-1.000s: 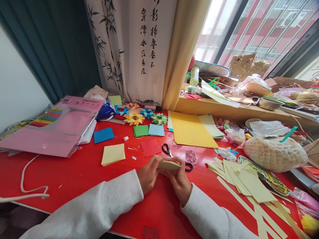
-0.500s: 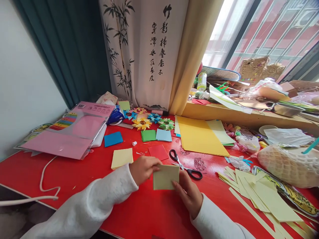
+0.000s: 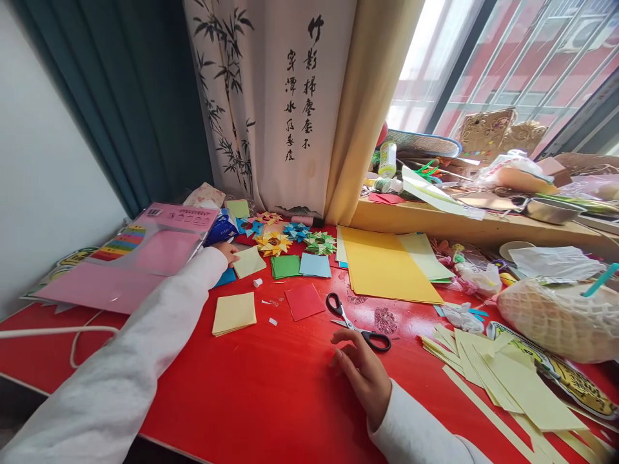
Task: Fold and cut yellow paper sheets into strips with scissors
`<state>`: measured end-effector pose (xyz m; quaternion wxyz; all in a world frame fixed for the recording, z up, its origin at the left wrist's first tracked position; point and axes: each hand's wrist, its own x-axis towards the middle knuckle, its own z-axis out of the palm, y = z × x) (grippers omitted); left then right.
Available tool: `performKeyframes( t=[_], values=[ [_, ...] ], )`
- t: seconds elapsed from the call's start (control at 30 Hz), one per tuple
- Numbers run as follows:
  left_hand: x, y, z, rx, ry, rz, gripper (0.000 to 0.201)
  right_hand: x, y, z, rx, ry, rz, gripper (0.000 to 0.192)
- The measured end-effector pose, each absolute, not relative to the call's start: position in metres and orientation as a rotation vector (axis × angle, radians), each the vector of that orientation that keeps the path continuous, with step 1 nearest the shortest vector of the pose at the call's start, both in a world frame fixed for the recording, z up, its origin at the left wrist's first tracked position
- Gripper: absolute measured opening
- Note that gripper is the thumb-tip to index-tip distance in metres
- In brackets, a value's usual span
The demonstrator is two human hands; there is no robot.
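Note:
My left hand (image 3: 228, 252) reaches to the back left of the table and grips a pale green paper square (image 3: 249, 263) by its left edge. Below that hand, a blue paper stack (image 3: 225, 277) is partly covered by my sleeve. A green stack (image 3: 285, 267) and a light blue stack (image 3: 316, 265) lie to the right. My right hand (image 3: 363, 374) holds nothing; its fingers are loosely bent and apart. Black-handled scissors (image 3: 347, 318) lie just beyond it. A red paper square (image 3: 304, 302) and a pale yellow stack (image 3: 234, 314) lie on the red table (image 3: 271, 399).
Folded paper rings (image 3: 273, 243) stand at the back. A pink paper pack (image 3: 145, 258) lies left, near a white cable (image 3: 58, 332). Large yellow sheets (image 3: 387, 264) lie centre right. Pale paper offcuts (image 3: 522, 380) and a net-wrapped bundle (image 3: 551, 319) fill the right side.
My left hand has carried the pale green square from in front of me to the back left. My right hand has let go of it and stays near the scissors.

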<state>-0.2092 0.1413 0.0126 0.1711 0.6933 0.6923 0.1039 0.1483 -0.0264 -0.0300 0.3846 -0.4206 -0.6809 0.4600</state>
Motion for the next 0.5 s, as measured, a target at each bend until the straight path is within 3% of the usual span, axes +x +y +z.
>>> performKeyframes(
  t=[0.17, 0.27, 0.4, 0.5],
  values=[
    [-0.191, 0.160, 0.014, 2.174, 2.213, 0.233, 0.027, 0.150, -0.025, -0.032, -1.145, -1.721, 1.082, 0.021],
    [-0.170, 0.177, 0.018, 2.405, 2.098, 0.186, 0.031, 0.150, -0.026, -0.031, -1.166, -1.720, 1.085, 0.022],
    [-0.146, 0.198, 0.018, 2.518, 1.923, 0.004, 0.051, 0.149, -0.026, -0.027, -1.175, -1.716, 1.104, 0.022],
    [-0.138, 0.208, 0.017, 2.528, 1.823, -0.093, 0.052, 0.149, -0.026, -0.027, -1.204, -1.711, 1.125, 0.021]
  ],
)
